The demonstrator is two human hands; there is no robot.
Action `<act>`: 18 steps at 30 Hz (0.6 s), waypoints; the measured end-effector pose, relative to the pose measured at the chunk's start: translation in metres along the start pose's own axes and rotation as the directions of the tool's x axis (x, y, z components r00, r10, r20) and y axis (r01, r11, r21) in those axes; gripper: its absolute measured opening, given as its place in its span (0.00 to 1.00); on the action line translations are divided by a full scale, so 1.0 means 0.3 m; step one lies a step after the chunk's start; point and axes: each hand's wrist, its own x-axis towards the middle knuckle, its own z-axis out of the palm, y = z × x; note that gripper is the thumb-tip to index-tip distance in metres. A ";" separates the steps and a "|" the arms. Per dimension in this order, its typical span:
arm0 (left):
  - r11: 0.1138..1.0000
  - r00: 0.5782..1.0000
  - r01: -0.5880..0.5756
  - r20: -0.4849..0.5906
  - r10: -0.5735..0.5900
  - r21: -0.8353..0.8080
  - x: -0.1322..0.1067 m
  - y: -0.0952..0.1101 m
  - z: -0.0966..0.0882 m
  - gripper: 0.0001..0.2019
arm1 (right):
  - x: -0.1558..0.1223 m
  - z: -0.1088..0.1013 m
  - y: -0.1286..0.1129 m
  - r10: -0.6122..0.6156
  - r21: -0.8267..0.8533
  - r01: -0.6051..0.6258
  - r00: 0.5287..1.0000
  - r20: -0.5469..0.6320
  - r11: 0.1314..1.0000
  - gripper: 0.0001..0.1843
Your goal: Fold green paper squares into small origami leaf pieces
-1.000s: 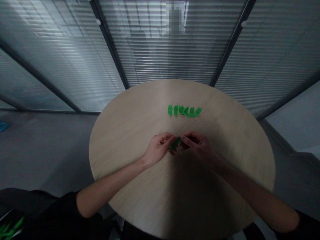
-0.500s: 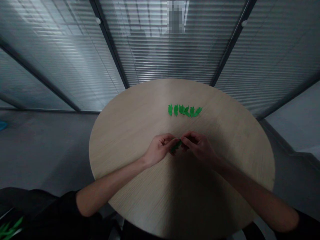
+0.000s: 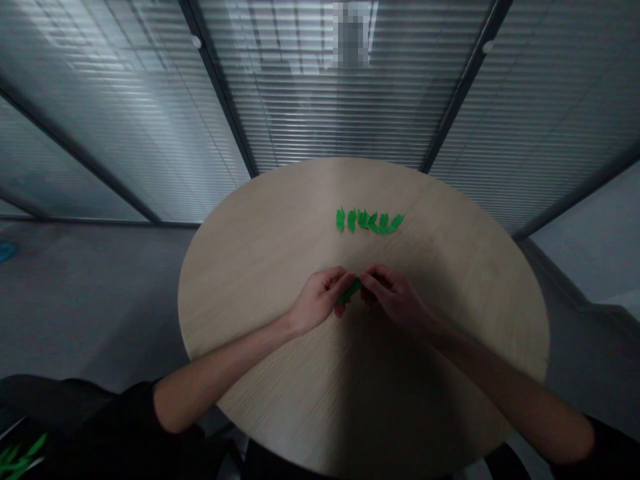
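Over the middle of the round table, my left hand (image 3: 320, 300) is closed around a small green leaf-like piece (image 3: 351, 291), thumb on top. Pinched fingers of my right hand (image 3: 393, 293) meet its upper right end. Part of the piece is hidden by the fingers, and what it is made of cannot be told. Beyond the hands lies a row of several similar green leaf-like pieces (image 3: 341, 219), some apart and some touching or overlapping.
Both forearms reach over the pale wooden tabletop (image 3: 250, 247). Glass partitions with blinds (image 3: 340, 120) stand just behind its far edge. More green strips (image 3: 23, 460) show at the lower left corner. A blue object (image 3: 7, 251) lies on the floor at far left.
The fingers shift slightly around the held green piece, and more of it shows between the hands. The row of pieces stays as it was.
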 end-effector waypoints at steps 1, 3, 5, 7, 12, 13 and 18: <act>1.000 1.000 -0.002 0.002 0.002 0.004 -0.001 0.001 0.000 0.25 | -0.001 -0.001 -0.002 -0.009 -0.014 0.009 1.000 -0.003 1.000 0.22; 1.000 1.000 -0.002 0.002 0.002 0.015 -0.003 0.004 0.001 0.25 | -0.003 -0.004 -0.006 -0.025 -0.032 0.025 1.000 0.000 0.999 0.22; 0.999 1.000 0.009 0.002 -0.009 0.033 -0.006 0.007 0.003 0.25 | -0.004 -0.005 -0.006 -0.025 -0.025 0.025 1.000 0.013 0.999 0.22; 0.999 1.000 0.014 0.003 -0.015 0.049 -0.009 0.010 0.004 0.25 | -0.005 -0.004 -0.002 -0.021 -0.013 0.021 1.000 0.015 1.000 0.23; 0.998 1.000 -0.024 0.017 0.023 0.064 -0.011 0.006 0.002 0.25 | -0.004 -0.001 0.006 -0.030 -0.034 0.031 0.999 0.019 0.999 0.23; 0.997 0.999 -0.030 0.025 0.029 0.068 -0.011 0.004 0.001 0.25 | -0.003 -0.002 0.005 -0.028 -0.034 0.029 0.999 0.025 0.999 0.23; 0.996 0.999 -0.031 0.036 0.028 0.084 -0.011 -0.002 0.000 0.25 | -0.005 -0.007 -0.007 -0.028 -0.042 0.031 0.998 0.057 0.999 0.20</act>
